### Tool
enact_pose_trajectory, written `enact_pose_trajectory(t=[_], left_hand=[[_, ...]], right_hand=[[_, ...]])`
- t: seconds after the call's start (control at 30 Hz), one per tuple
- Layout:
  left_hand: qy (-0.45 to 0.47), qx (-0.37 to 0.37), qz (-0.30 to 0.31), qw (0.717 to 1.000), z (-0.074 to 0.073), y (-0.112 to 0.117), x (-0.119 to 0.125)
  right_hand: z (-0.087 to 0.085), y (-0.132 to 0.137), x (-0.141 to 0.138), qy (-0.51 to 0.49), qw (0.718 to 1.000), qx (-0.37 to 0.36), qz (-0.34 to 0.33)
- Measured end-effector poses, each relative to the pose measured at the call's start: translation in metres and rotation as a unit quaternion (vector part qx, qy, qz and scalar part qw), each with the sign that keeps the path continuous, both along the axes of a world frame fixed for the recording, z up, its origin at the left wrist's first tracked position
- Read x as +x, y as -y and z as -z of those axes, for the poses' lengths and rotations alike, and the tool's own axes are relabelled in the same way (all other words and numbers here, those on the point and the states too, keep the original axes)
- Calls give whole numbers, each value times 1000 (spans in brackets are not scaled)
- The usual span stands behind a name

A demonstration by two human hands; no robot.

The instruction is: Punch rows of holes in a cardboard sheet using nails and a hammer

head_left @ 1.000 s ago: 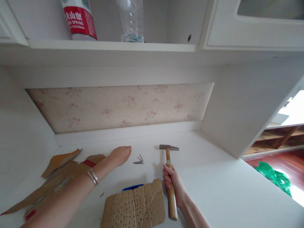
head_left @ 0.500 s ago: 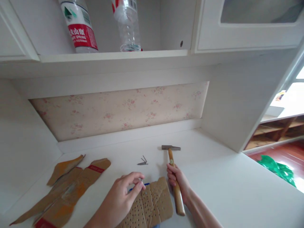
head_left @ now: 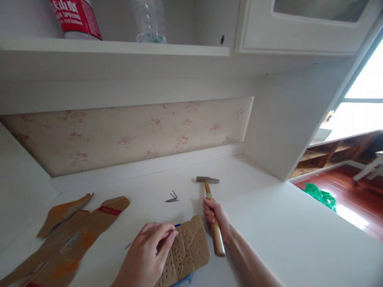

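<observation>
My right hand [head_left: 216,215] is wrapped round the wooden handle of a hammer [head_left: 216,238], whose metal head points away from me, on or just above the white worktop. My left hand [head_left: 151,249] is closed in a pinch at the upper left edge of a piece of cardboard [head_left: 193,249] dotted with small holes. A nail appears to be between its fingertips, almost wholly hidden now. Under the cardboard, parts of a blue container [head_left: 183,281] show. Several loose nails [head_left: 172,197] lie on the worktop beyond the cardboard, left of the hammer head.
Torn brown cardboard [head_left: 70,243] covers the left of the worktop [head_left: 269,223]. A small thin piece [head_left: 128,246] lies beside my left hand. Overhead, a shelf [head_left: 125,47] carries a red-labelled bottle [head_left: 78,18] and a clear bottle [head_left: 151,24]. A side panel [head_left: 287,119] bounds the right.
The camera view has shifted, so the shelf and worktop sit further left and higher. My left hand has come lower over the cardboard, still pinched. My right hand keeps its hold on the hammer.
</observation>
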State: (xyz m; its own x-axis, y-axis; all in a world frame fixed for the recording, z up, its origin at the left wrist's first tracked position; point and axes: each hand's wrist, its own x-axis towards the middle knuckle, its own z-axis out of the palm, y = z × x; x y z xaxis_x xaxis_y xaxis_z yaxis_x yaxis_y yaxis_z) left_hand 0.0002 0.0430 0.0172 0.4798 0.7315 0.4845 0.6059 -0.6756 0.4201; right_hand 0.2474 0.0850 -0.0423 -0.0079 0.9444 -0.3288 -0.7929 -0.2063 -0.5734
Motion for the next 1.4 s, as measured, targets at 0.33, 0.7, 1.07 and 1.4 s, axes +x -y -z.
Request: enact_pose_trajectory(t=[0.33, 0.7, 1.07, 1.4], left_hand=[[-33, 57, 49, 997, 3, -3, 1], [-34, 24, 52, 998, -3, -1, 6], [-25, -111, 68, 991, -16, -4, 9], [-37, -80, 70, 994, -4, -1, 12]], right_hand=[[-1, -1, 0, 24, 1000, 20, 2], [-1, 0, -1, 46, 999, 15, -18], [-8, 17, -4, 119, 992, 32, 27], [-17, 128, -42, 197, 968, 19, 157]])
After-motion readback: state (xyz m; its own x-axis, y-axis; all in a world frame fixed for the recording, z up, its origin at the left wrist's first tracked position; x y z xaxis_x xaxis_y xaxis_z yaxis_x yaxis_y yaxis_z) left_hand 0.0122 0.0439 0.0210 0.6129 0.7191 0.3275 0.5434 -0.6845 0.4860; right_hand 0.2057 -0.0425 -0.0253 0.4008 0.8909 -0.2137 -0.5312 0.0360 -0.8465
